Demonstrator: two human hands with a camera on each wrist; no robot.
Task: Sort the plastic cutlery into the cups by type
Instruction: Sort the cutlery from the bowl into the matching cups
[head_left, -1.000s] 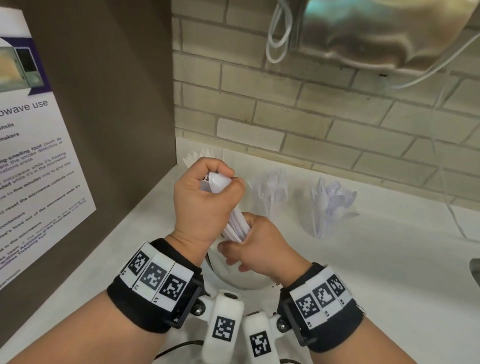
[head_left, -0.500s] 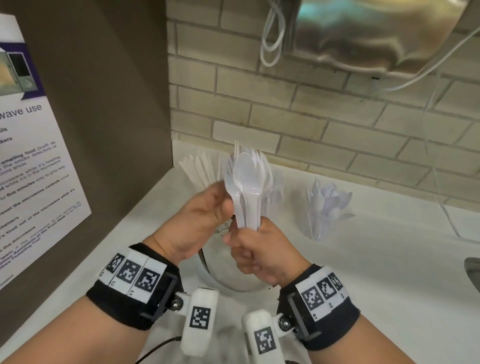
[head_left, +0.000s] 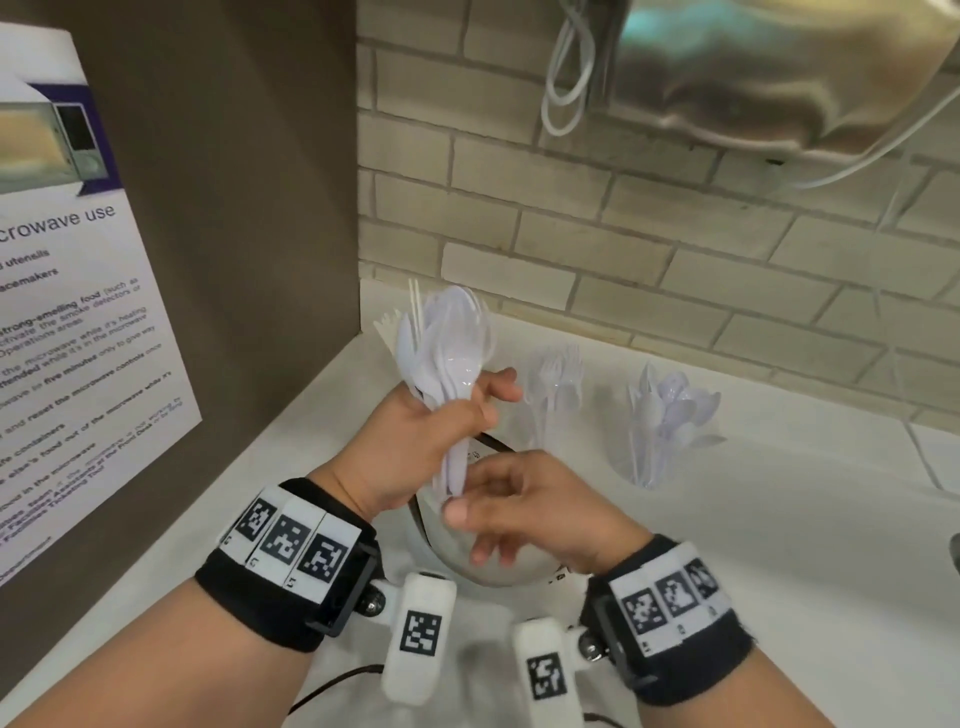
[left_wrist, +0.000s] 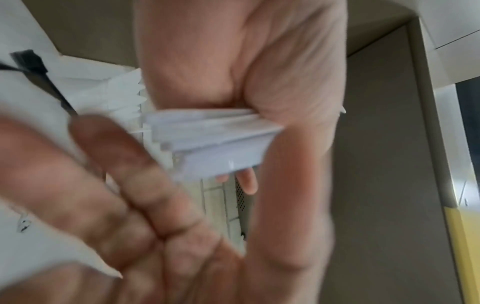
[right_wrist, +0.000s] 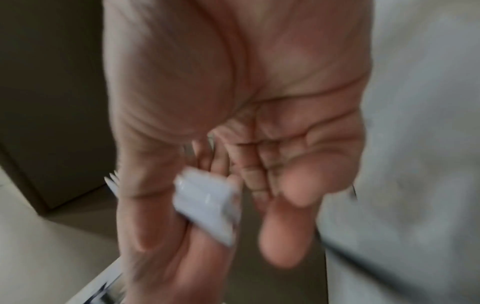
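Note:
My left hand (head_left: 457, 415) grips a bundle of white plastic spoons (head_left: 452, 353) by the handles, bowls up, above a round bowl (head_left: 498, 569). My right hand (head_left: 509, 514) hovers just below with its fingers loose, thumb touching the handle ends (right_wrist: 207, 203). In the left wrist view the handle ends (left_wrist: 213, 139) stick out of my left hand (left_wrist: 259, 102). At the back of the counter stand three clear cups: one with knives (head_left: 387, 325), partly hidden by the bundle, one with forks (head_left: 553, 395), and one with spoons (head_left: 665, 421).
A brown cabinet side with a microwave-use poster (head_left: 78, 338) closes off the left. The brick wall (head_left: 675, 260) is close behind the cups. A shiny metal appliance (head_left: 753, 67) with white cables hangs overhead. White counter (head_left: 779, 545) stretches to the right.
The spoon bundle passed from my right hand into my left. My left hand now grips the handles, and my right hand has let go and dropped to the handle ends.

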